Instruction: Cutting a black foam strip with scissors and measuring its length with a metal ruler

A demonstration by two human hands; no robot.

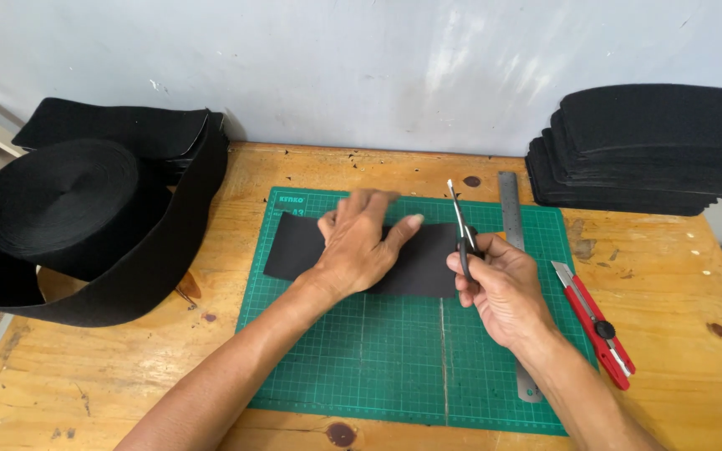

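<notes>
A black fabric strip lies flat across the upper part of a green cutting mat. My left hand presses down on the strip with its fingers spread. My right hand is at the strip's right end and holds a pair of small scissors, blades pointing up and away.
A steel ruler lies along the mat's right edge. A red utility knife rests to its right on the wooden table. A big roll of black webbing sits at left. A stack of cut black pieces sits at back right.
</notes>
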